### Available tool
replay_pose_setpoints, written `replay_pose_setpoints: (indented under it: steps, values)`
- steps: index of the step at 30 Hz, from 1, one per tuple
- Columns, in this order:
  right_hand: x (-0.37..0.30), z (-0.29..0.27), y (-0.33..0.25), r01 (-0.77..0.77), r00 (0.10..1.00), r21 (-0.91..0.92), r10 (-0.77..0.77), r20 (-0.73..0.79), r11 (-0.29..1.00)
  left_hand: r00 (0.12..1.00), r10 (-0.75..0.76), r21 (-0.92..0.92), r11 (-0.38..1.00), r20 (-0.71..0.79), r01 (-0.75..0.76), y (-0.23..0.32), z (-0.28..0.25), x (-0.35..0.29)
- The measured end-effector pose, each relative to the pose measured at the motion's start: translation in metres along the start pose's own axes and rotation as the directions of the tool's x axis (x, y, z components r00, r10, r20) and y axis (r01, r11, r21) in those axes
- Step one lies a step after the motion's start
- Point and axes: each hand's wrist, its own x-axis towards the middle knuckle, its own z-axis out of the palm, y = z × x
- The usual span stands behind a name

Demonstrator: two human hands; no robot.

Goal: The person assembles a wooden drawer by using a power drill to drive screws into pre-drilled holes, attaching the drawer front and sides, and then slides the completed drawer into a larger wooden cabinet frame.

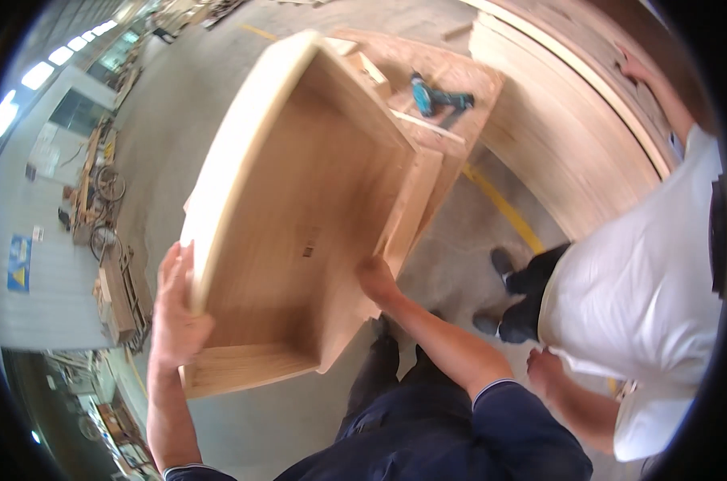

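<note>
A large, open-fronted box of pale wood point(275, 240), like a cabinet body, is tilted in front of me. Its near end reaches out over the floor, while its far part is over a wooden work table point(483, 72). At the left, my left hand point(179, 313) grips the thick pale edge near the lower corner, slightly blurred. My right hand point(377, 280) is closed on the box's right-hand edge, its fingers partly hidden. A small dark rectangular mark point(308, 250) shows on the inner panel.
On the table lie a teal-and-black cordless drill point(431, 96) and wood strips point(427, 126). Large wooden panels point(556, 104) are stacked at the right. Close by stands a co-worker in a white shirt point(628, 297), one hand point(636, 66) on the panels. A yellow line point(504, 208) crosses the floor.
</note>
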Motion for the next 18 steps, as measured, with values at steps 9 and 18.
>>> replay_pose_setpoints:
  steps: [9, 18]
  values:
    - [0.089, -0.047, 0.021, -0.356, 0.934, 0.186, 0.345, 0.094, 0.916, 1.0, 0.003, 0.326, 0.945, -0.014, 0.002, 0.054, 0.077, 0.045]
    - [0.128, -0.062, 0.062, -0.255, 0.875, 0.412, 0.028, 0.483, 0.875, 0.999, -0.021, 0.322, 0.947, 0.034, 0.009, 0.066, 0.067, 0.06]
